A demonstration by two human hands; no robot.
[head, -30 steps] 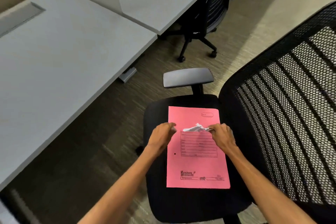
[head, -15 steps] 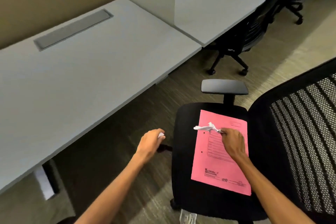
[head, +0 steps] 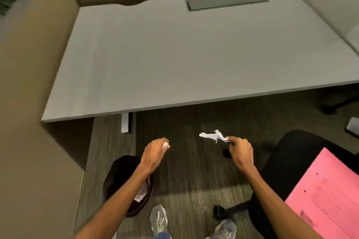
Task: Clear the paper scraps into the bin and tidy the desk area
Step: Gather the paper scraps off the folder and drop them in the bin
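Head view, scrap [head: 212, 135] pinched in right fingers [head: 229, 139], blurry

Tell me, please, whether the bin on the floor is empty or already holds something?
Not empty. Inside the bin, beside the left forearm, pale and pinkish paper shows against the dark interior. How full it is, I cannot tell.

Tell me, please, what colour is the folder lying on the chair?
Pink folder, with dark printed text, seen in the head view.

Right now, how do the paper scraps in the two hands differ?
The scrap in the right hand sticks out past the fingertips as a long twisted strip; the scrap in the left hand is nearly hidden, only a small white bit showing. Both are white crumpled paper, held above the floor.
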